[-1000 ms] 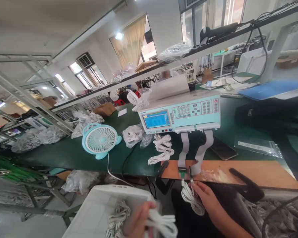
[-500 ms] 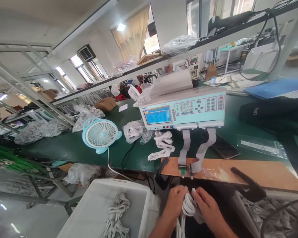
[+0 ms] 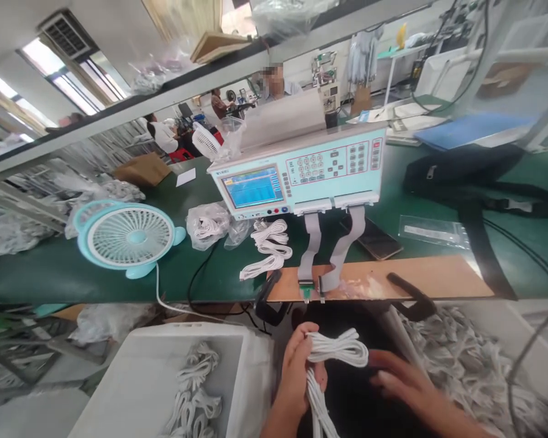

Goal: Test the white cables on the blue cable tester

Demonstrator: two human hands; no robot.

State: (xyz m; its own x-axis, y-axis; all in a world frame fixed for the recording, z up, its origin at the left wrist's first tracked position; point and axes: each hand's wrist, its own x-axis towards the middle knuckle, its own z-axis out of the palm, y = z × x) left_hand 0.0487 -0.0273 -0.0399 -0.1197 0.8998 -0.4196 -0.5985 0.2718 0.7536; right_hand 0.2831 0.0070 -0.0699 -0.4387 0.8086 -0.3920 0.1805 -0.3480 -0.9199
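Note:
My left hand (image 3: 299, 359) is closed around the middle of a bundle of white cables (image 3: 340, 350). One looped end sticks out to the right, and the rest hangs down below the hand. My right hand (image 3: 397, 374), somewhat blurred, is beside the looped end with its fingers stretched out and holds nothing. Whether a fingertip brushes the loop I cannot tell. Beyond the hands, two grey ribbon cables (image 3: 309, 249) run from a tester (image 3: 301, 173) with a lit screen to small connectors (image 3: 307, 295) at the edge of a wooden board (image 3: 438, 280).
A white bin (image 3: 119, 365) with cable bundles is at lower left; another heap of cables (image 3: 475, 371) fills a box at right. A blue fan (image 3: 132, 237), a cable bundle (image 3: 269, 246), a phone (image 3: 377, 240) and a black bag (image 3: 456, 173) are on the green table. People sit farther back.
My right hand has let go of the cables and moved right. The left hand has shifted left and turned the bundle so its loop points right. The head view has moved closer and right.

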